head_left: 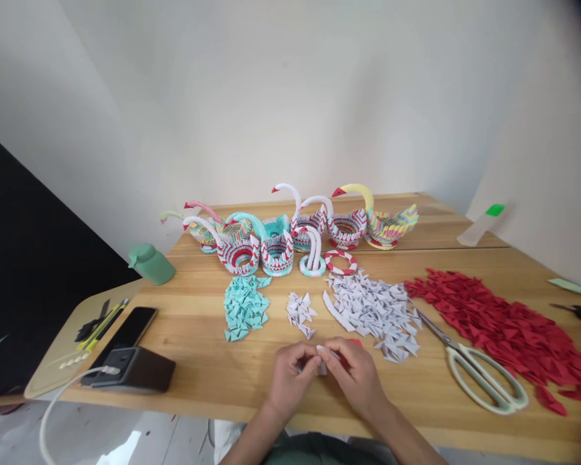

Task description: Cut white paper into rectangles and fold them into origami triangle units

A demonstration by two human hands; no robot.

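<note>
Close to the table's near edge, my left hand (290, 378) and my right hand (361, 374) meet, fingers pinched together on a small white folded paper piece (323, 369). The fingers cover most of it. A bit of red paper (356, 344) shows behind my right hand; whether it is held or lies on the table I cannot tell. Just beyond my hands lies a small group of white paper triangles (300, 311). To its right are a curved white paper strip (336, 312) and a larger heap of white triangles (380, 310).
Turquoise triangles (244, 307) lie left, red triangles (494, 323) right, beside scissors (484, 378). Several paper swans (239, 254) stand at the back, near a red-and-white ring (340, 262). Leftward are a black box (140, 369) with a cable, a phone (134, 326) and a green bottle (152, 263).
</note>
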